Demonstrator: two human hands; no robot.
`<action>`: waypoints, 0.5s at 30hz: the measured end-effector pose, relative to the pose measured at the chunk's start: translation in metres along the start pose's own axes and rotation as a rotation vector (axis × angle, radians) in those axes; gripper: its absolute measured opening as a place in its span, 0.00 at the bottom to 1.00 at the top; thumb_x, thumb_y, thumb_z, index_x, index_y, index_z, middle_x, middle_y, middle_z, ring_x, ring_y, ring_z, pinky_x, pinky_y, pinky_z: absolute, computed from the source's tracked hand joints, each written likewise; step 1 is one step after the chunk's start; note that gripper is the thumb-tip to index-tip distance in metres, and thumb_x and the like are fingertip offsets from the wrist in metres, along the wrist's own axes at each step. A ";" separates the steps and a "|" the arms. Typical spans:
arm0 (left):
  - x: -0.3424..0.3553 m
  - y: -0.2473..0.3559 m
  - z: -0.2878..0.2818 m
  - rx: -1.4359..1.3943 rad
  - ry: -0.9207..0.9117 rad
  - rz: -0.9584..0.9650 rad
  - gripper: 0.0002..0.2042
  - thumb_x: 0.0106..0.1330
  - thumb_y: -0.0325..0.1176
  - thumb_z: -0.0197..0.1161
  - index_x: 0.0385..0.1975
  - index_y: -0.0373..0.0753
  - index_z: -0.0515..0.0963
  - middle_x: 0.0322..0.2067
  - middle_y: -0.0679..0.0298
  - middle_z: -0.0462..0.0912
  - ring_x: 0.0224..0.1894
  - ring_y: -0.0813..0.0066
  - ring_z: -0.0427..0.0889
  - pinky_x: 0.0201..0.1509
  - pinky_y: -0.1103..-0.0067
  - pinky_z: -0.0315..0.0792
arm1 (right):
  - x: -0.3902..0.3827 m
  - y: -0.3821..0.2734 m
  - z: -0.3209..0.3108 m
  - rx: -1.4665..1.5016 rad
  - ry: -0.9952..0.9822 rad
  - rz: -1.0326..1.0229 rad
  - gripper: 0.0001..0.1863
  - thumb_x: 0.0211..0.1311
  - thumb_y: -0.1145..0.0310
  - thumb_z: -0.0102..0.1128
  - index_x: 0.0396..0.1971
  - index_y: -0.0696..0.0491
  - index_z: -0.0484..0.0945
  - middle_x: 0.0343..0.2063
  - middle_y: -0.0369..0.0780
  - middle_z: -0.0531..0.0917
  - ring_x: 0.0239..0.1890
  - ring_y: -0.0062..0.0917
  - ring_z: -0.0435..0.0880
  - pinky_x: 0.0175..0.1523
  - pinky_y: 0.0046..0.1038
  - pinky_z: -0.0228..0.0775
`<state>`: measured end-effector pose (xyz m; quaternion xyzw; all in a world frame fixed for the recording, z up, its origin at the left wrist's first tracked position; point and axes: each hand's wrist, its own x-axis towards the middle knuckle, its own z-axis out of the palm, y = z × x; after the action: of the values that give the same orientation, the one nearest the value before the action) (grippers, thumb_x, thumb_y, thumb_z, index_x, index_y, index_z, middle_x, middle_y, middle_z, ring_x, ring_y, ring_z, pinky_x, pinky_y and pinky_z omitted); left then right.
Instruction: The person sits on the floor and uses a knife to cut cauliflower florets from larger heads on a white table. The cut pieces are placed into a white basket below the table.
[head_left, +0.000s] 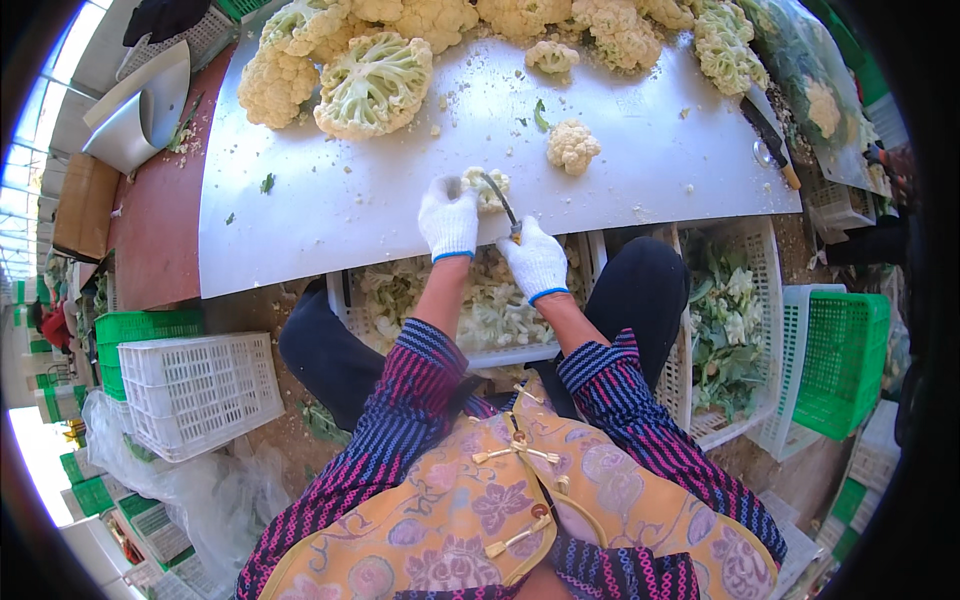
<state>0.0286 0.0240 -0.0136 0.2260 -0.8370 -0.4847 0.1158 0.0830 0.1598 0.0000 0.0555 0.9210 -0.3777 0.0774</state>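
Basically, left hand [448,218] over bench [330,200] near edge, fingers pinching floret [486,186]; right hand [536,262] just right, fingers wrapped around knife [502,194]. White sheet-topped bench, floret-filled crate [512,357] under its near edge.

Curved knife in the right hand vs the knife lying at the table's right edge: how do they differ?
The curved knife has a slender, bent blade; the wooden-handled knife has a broader, straighter one. The curved knife is gripped in the gloved right hand; the wooden-handled knife lies unheld on the table. Both blades look dark.
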 end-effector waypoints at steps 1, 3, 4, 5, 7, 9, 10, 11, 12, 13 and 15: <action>-0.002 0.000 0.000 0.013 0.010 -0.016 0.16 0.57 0.39 0.67 0.41 0.36 0.82 0.38 0.49 0.84 0.40 0.54 0.84 0.49 0.67 0.75 | -0.002 0.001 0.001 -0.003 0.001 0.017 0.19 0.58 0.54 0.60 0.39 0.55 0.74 0.29 0.53 0.84 0.36 0.50 0.84 0.43 0.49 0.73; -0.004 0.002 0.001 0.038 0.028 -0.047 0.16 0.56 0.39 0.67 0.40 0.36 0.82 0.38 0.49 0.84 0.40 0.54 0.84 0.49 0.67 0.75 | -0.003 0.002 0.004 -0.007 0.013 0.004 0.19 0.58 0.54 0.60 0.39 0.55 0.74 0.29 0.53 0.84 0.36 0.50 0.84 0.43 0.49 0.73; -0.003 0.002 0.002 0.022 0.018 -0.055 0.16 0.56 0.40 0.67 0.40 0.36 0.82 0.38 0.49 0.84 0.41 0.54 0.84 0.49 0.67 0.75 | -0.003 0.002 0.004 -0.010 0.019 -0.002 0.19 0.58 0.54 0.60 0.39 0.55 0.73 0.29 0.53 0.84 0.36 0.50 0.84 0.42 0.49 0.73; -0.003 0.002 0.002 0.008 0.006 -0.069 0.16 0.56 0.40 0.67 0.40 0.35 0.82 0.38 0.49 0.85 0.41 0.54 0.84 0.49 0.67 0.75 | -0.005 0.001 0.003 -0.012 0.017 0.017 0.19 0.58 0.53 0.60 0.39 0.55 0.73 0.29 0.53 0.84 0.36 0.50 0.84 0.43 0.49 0.73; -0.003 0.000 0.001 -0.013 -0.008 -0.087 0.17 0.56 0.40 0.67 0.39 0.35 0.82 0.37 0.49 0.85 0.42 0.54 0.84 0.49 0.67 0.75 | -0.007 -0.004 0.000 -0.016 0.014 0.055 0.19 0.59 0.53 0.59 0.39 0.55 0.73 0.29 0.52 0.84 0.36 0.49 0.84 0.43 0.49 0.73; -0.005 0.001 0.001 -0.027 -0.016 -0.096 0.17 0.55 0.40 0.68 0.39 0.35 0.82 0.37 0.49 0.85 0.42 0.54 0.84 0.50 0.67 0.75 | -0.006 -0.002 0.001 -0.041 0.003 0.049 0.19 0.59 0.54 0.59 0.39 0.55 0.73 0.29 0.52 0.84 0.36 0.50 0.84 0.43 0.49 0.74; -0.005 -0.001 0.002 -0.027 -0.007 -0.090 0.17 0.55 0.40 0.68 0.39 0.34 0.82 0.37 0.48 0.85 0.42 0.53 0.84 0.50 0.67 0.75 | -0.005 -0.001 0.002 -0.053 -0.003 0.047 0.19 0.59 0.54 0.59 0.39 0.55 0.73 0.29 0.53 0.84 0.36 0.50 0.84 0.43 0.49 0.74; -0.004 -0.003 0.003 -0.027 0.003 -0.085 0.17 0.55 0.40 0.68 0.39 0.34 0.82 0.36 0.48 0.85 0.42 0.53 0.84 0.50 0.67 0.75 | -0.004 0.000 0.004 -0.055 0.000 0.043 0.19 0.59 0.54 0.59 0.39 0.55 0.73 0.29 0.53 0.84 0.36 0.50 0.84 0.44 0.49 0.74; -0.004 -0.006 0.004 -0.027 0.012 -0.081 0.18 0.55 0.41 0.68 0.39 0.33 0.82 0.36 0.48 0.85 0.42 0.53 0.84 0.50 0.67 0.75 | -0.003 0.001 0.007 -0.056 0.003 0.038 0.19 0.59 0.55 0.59 0.40 0.55 0.73 0.29 0.53 0.84 0.36 0.50 0.84 0.44 0.49 0.74; -0.003 -0.009 0.006 -0.030 0.019 -0.081 0.17 0.55 0.40 0.68 0.39 0.33 0.81 0.35 0.49 0.85 0.41 0.55 0.84 0.48 0.68 0.75 | -0.002 0.001 0.010 -0.057 0.007 0.034 0.19 0.59 0.55 0.59 0.40 0.55 0.73 0.29 0.53 0.84 0.36 0.50 0.84 0.44 0.49 0.74; -0.002 -0.006 0.005 -0.038 0.034 -0.079 0.17 0.55 0.40 0.69 0.39 0.33 0.81 0.34 0.49 0.85 0.38 0.58 0.85 0.46 0.69 0.76 | 0.002 -0.001 0.014 -0.082 -0.009 0.066 0.19 0.59 0.55 0.59 0.40 0.56 0.73 0.30 0.55 0.84 0.38 0.51 0.84 0.46 0.50 0.73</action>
<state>0.0302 0.0261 -0.0215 0.2648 -0.8159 -0.5009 0.1152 0.0823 0.1493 -0.0090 0.0811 0.9329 -0.3373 0.0962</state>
